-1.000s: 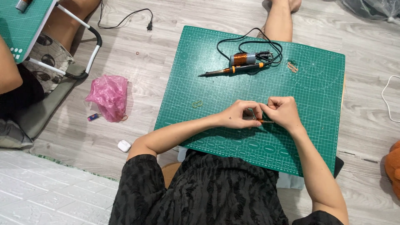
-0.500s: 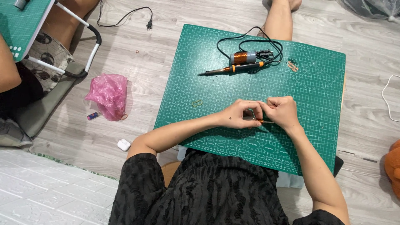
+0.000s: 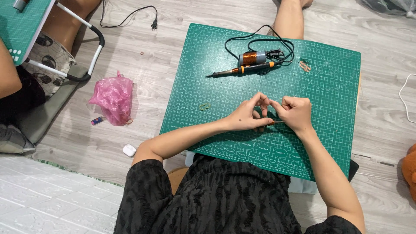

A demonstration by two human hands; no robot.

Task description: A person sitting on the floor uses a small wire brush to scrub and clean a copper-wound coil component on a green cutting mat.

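Head view, 1 camera, looking down on a person seated on a wood-pattern floor with a green cutting mat (image 3: 225,93) across the lap.

Left hand (image 3: 249,115) and right hand (image 3: 294,112) meet at the near-centre of the mat, fingertips touching. Both are curled closed in a pinch. A thin orange-brown tool or rod (image 3: 275,123) pokes out between the 2 hands, low against the mat; it appears held by the right hand, with the left steadying something at its tip. What the fingertips pinch is too small to tell.

At the far edge of the mat: a soldering iron (image 3: 245,69) with an orange collar, lying flat, its black cord (image 3: 260,39) looped behind it. A spool of copper wire (image 3: 251,57) lies touching the iron. A small reddish scrap (image 3: 304,66) lies to the right of these. 1 small wire loop (image 3: 204,106) lies left of the left hand, apart from it.

Off the mat: pink plastic bag (image 3: 113,97) on the floor, small white case (image 3: 129,150) near the left elbow.

Judgement: fine two-handed work on a small piece, probably wire, is mid-step. Next move calls for steady fingertips and keeping the piece pinned close to the mat.
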